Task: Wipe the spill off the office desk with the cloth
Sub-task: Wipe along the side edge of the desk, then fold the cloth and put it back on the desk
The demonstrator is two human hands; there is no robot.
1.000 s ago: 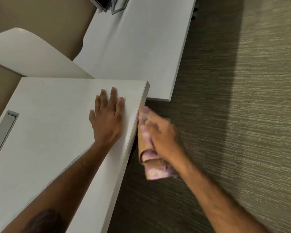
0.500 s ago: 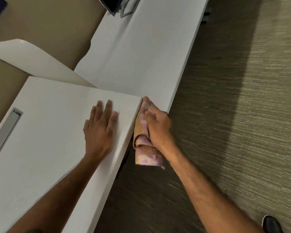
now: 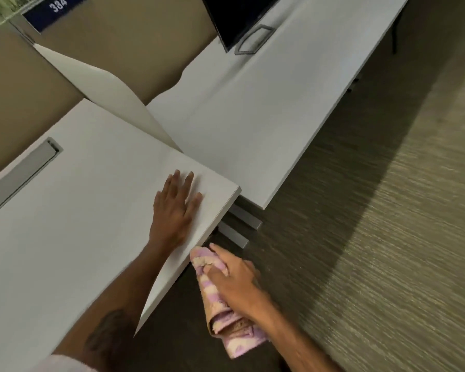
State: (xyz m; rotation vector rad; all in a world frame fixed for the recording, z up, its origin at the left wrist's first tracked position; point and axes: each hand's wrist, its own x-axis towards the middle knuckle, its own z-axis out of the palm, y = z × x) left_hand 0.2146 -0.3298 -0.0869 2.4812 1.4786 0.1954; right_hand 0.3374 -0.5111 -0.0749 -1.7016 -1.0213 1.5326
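— Cloth first: where is the rolled pink-and-cream patterned cloth (image 3: 227,314) at this moment?
— Off the top altogether. The right hand (image 3: 235,280) is clenched around it, pressing it to the front edge of the white laminate office desk (image 3: 65,237), a little short of the front right corner.
— And the left hand (image 3: 176,208)?
— Flat on the desktop near that same corner, fingers spread, holding nothing — a brace, I'd judge.
— Any spill left to see?
— None I can make out; the visible top looks clean and dry, though the picture is soft. My guess is the top is done and only the edge strip is being finished — whether anything remains under the rim is hidden
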